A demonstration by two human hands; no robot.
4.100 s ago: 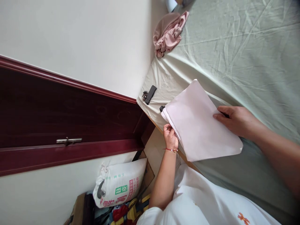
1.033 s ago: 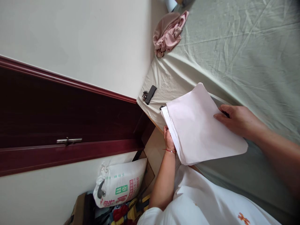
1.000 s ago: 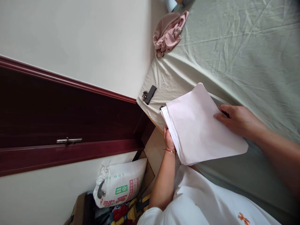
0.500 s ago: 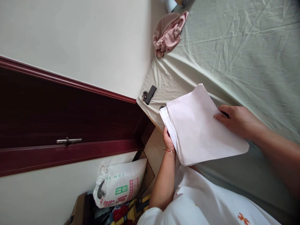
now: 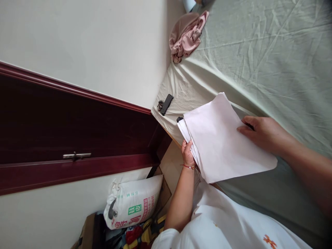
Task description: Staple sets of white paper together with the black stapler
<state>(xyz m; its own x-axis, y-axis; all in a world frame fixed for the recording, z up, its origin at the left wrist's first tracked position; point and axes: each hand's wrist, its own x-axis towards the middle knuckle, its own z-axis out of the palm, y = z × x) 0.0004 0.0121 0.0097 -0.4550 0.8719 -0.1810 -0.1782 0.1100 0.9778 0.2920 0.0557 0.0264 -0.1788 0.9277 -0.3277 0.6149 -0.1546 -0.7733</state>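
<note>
A stack of white paper sheets [image 5: 223, 145] is held over the edge of the bed, its top sheet blank and slightly bowed. Fingers of my left hand [image 5: 188, 154] close round the stack's left edge, the thumb lying on the lower sheets. On the opposite side my right hand [image 5: 263, 133] pinches the right edge, with its fingers partly hidden behind the paper. The layers fan apart a little along the left side. A small black object [image 5: 179, 119] pokes out by the upper left corner; its kind is unclear.
On the pale green bedsheet [image 5: 259, 62] lie a black bar-shaped object with keys [image 5: 166, 104] and a crumpled pink cloth [image 5: 186, 38]. Left are a wall and a dark red door [image 5: 77, 131]. A printed white sack [image 5: 135, 202] stands below among stored items.
My left thumb has come up over the lower sheets at the left edge. More of the black object shows at the corner. My right hand has hardly moved.
</note>
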